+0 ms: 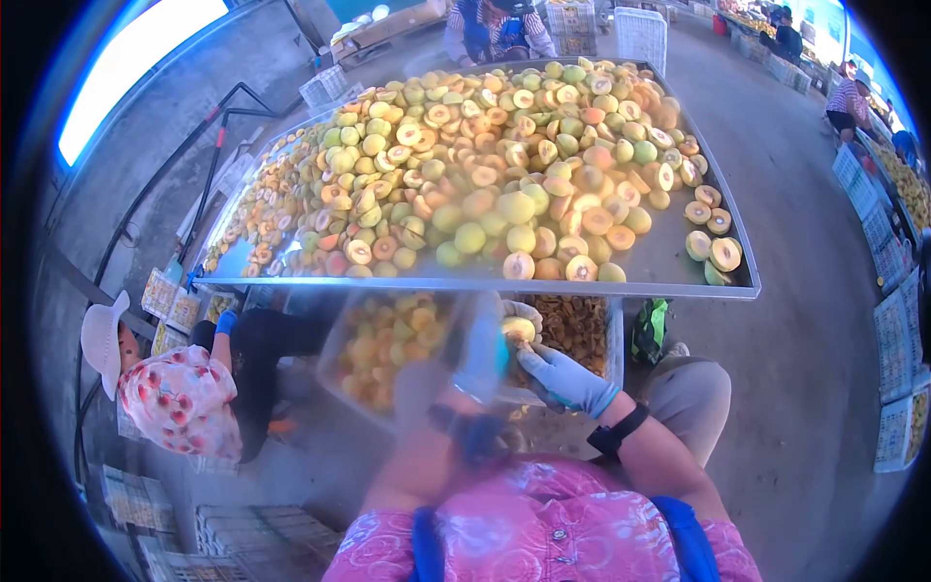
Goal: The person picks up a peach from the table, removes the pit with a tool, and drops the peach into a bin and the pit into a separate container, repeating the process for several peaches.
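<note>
My left hand, in a pale glove, is closed around a cut fruit half in front of the table edge. My right hand, gloved in grey-blue with a dark band on the wrist, meets it from the right, its fingers pinched at the fruit; any tool in it is too small to make out. Below the hands is a crate of brown pits or scraps. To its left stands a crate of yellow fruit, partly hazy. A metal-edged table bears a heap of halved fruit.
At the left sits a person in a white hat. Another person is behind the table. A green bag lies by my right knee. Stacked crates stand at the lower left, with more crates along the right.
</note>
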### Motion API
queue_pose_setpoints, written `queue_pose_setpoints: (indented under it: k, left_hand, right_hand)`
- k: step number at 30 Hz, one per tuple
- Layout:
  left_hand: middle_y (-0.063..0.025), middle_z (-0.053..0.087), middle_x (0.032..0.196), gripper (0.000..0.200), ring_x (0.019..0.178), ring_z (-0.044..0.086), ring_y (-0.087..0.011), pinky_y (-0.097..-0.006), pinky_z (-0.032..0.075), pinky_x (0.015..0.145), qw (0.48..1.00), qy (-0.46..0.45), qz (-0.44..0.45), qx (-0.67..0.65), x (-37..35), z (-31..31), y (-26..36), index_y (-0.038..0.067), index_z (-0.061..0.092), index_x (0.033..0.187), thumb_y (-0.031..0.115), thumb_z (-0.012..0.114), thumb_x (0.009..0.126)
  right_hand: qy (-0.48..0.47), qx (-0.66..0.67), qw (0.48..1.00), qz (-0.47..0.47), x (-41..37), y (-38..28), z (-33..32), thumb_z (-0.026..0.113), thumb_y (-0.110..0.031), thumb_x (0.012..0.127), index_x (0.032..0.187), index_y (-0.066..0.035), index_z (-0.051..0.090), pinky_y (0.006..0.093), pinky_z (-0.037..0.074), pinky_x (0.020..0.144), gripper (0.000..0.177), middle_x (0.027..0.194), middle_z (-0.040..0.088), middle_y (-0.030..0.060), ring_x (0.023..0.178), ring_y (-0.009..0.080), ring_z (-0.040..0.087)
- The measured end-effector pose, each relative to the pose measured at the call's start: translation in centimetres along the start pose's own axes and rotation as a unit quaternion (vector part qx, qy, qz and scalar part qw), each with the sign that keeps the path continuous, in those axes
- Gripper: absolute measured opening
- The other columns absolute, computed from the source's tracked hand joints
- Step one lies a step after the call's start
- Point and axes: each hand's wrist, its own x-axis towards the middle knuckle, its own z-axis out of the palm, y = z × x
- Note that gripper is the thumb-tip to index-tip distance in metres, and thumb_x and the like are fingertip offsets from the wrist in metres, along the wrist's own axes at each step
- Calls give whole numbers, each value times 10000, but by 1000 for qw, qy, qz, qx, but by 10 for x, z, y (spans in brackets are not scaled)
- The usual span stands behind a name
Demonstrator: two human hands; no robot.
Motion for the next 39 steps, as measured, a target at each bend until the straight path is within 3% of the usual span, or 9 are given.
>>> queue_pose_setpoints:
  k: [3, 5, 7, 14, 16, 21, 29, 32, 39]
  left_hand:
    - [-132, 614, 825, 386, 641, 580, -195, -288, 494, 610, 994, 3, -92, -64, 1, -9, -5, -28, 583, 846, 316, 424, 915]
    - [-67, 662, 773, 679, 664, 617, -127, -217, 499, 618, 993, -20, 11, 114, 9, -22, -26, -5, 663, 885, 556, 296, 997]
    - [-67, 665, 773, 690, 669, 615, -120, -215, 496, 620, 995, -10, -17, 96, -1, -9, -13, -3, 668, 874, 560, 289, 997]
    - [-52, 632, 751, 638, 657, 575, -126, -240, 470, 633, 978, -23, 3, 206, -8, -13, -15, 29, 658, 846, 530, 297, 1007]
    - [-57, 636, 757, 639, 660, 579, -129, -254, 479, 641, 981, -29, 13, 192, -8, -17, -18, 32, 663, 854, 529, 292, 1008]
    - [-82, 646, 787, 626, 696, 598, -160, -303, 508, 675, 991, -50, -4, 123, -13, -19, -8, 34, 649, 860, 523, 288, 1007]
    - [-90, 638, 871, 626, 737, 622, -209, -294, 530, 715, 919, -125, -128, -352, 0, -43, -28, 37, 599, 1037, 637, 502, 887]
    - [-137, 620, 946, 591, 831, 620, -268, -414, 553, 733, 957, 24, -80, -277, -7, -33, -12, 23, 574, 980, 589, 409, 950]
    - [-119, 660, 977, 550, 806, 645, -217, -318, 556, 749, 951, 285, 101, -65, 16, -173, -8, 2, 631, 990, 514, 431, 979]
  right_hand:
    - [-19, 8, 998, 55, -4, -5, 2, 436, -416, 1000, 1059, -87, 490, 226, 304, 335, 338, 607, 465, -26, 378, 74, 382]
    - [-20, 2, 998, 57, -2, 3, 2, 438, -416, 999, 1059, -92, 491, 224, 302, 338, 333, 603, 463, -29, 382, 72, 386]
    - [2, -121, 992, 28, 5, 22, 0, 297, -526, 1004, 1151, 31, 565, 384, 473, 874, 636, 1042, 640, 193, 963, 252, 597]
    - [-79, 138, 984, 76, 4, 24, 1, 411, -357, 1019, 1217, -34, 547, 269, 515, 743, 403, 973, 639, 110, 886, 151, 609]
    - [-155, 261, 948, 93, -1, 13, 6, 456, -502, 977, 1026, -145, 474, 190, 181, 351, 360, 589, 295, -82, 402, 29, 247]
    - [-249, 325, 908, 85, 2, 13, 4, 449, -514, 975, 1018, -133, 477, 193, 146, 326, 384, 588, 267, -83, 377, 19, 209]
    - [-346, 462, 799, 169, 20, 28, 5, 459, -417, 1002, 738, -128, 458, 157, 195, 304, 391, 551, 324, -94, 376, 7, 288]
    - [-348, 449, 811, 139, 24, 34, 6, 413, -461, 1001, 1034, -95, 487, 199, 186, 287, 375, 604, 328, -51, 360, 21, 262]
    - [-354, 499, 782, 121, 35, 70, -6, 468, -320, 1009, 1441, -185, 398, 163, 410, 465, 458, 792, 537, -57, 579, 35, 492]
